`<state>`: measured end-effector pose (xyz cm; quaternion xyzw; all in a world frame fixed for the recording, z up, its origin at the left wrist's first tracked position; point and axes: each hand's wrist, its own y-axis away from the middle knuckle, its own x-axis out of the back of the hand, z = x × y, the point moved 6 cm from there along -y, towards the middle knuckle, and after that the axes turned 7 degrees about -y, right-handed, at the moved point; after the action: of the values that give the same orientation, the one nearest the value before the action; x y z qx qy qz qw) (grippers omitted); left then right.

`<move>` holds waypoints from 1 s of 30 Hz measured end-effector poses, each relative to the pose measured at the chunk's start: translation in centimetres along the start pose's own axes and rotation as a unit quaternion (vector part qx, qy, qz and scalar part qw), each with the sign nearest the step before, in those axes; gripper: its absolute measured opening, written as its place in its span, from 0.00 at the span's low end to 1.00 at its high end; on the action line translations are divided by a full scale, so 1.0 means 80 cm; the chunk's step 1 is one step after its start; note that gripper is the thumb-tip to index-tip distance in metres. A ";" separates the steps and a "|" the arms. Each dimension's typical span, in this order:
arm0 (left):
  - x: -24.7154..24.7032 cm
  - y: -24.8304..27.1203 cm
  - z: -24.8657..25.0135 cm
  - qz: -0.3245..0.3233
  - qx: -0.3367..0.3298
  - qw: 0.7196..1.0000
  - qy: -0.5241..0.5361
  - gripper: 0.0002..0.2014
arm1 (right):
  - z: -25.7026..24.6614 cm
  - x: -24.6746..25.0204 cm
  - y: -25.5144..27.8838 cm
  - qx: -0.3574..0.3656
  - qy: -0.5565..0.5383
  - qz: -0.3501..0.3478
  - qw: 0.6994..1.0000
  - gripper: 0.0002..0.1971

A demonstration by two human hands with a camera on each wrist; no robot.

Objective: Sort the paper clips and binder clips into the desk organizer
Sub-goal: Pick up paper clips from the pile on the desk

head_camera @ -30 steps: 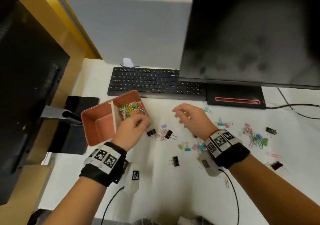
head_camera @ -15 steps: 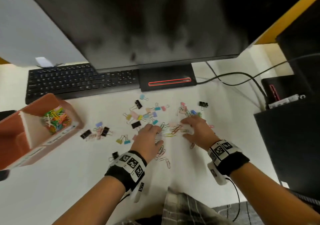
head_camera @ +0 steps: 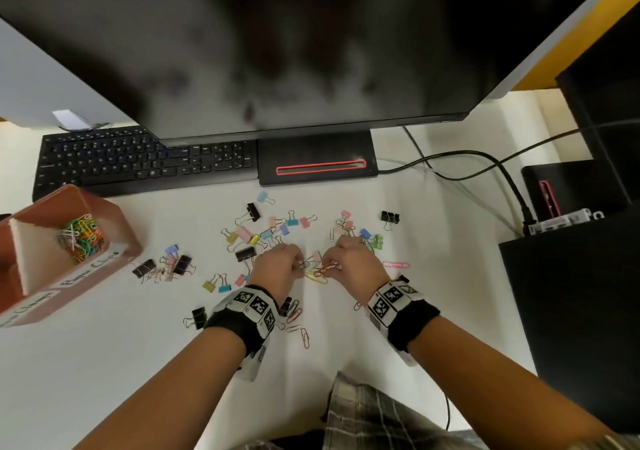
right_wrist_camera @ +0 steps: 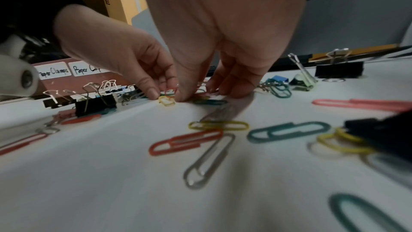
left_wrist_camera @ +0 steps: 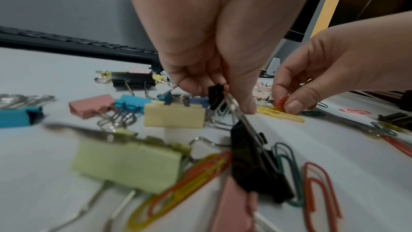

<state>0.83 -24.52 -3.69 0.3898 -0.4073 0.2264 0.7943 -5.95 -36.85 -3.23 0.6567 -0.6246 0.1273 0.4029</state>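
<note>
Head view: both hands are down on the white desk [head_camera: 104,363] in the middle of the scattered clips, left hand [head_camera: 277,271] and right hand [head_camera: 353,266] nearly touching. Left hand's thumb and fingers are curled, pinching silver paper clips [left_wrist_camera: 225,108] off the desk; right hand's fingertips [left_wrist_camera: 294,106] pinch a red paper clip [left_wrist_camera: 280,103] next to a yellow one. Desk organizer [head_camera: 114,262] sits well left by the keyboard [head_camera: 138,162], coloured paper clips already in one compartment; binder clips [head_camera: 246,253] lie loose on the desk between it and the hands.
</note>
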 end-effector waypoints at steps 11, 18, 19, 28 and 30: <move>-0.014 -0.011 -0.007 -0.005 -0.012 1.000 -0.027 0.05 | -0.006 -0.002 -0.004 -0.014 0.023 -0.069 0.997 0.11; -0.020 -0.025 -0.009 -0.076 0.016 0.994 -0.074 0.07 | -0.002 0.000 0.006 -0.025 0.005 -0.052 0.998 0.09; -0.019 -0.025 -0.009 -0.087 0.021 0.992 -0.084 0.04 | -0.002 0.000 0.006 -0.029 0.000 -0.048 0.998 0.09; -0.014 -0.014 -0.007 -0.048 -0.022 0.997 -0.063 0.08 | 0.000 -0.002 0.002 -0.069 0.013 -0.067 0.995 0.10; -0.010 -0.011 -0.005 -0.048 -0.034 0.996 -0.060 0.08 | 0.000 -0.004 0.001 -0.069 0.024 -0.077 0.994 0.11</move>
<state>1.18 -24.79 -4.89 0.3943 -0.4425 0.1497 0.7914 -6.08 -36.62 -3.38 0.6703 -0.5700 0.0684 0.4703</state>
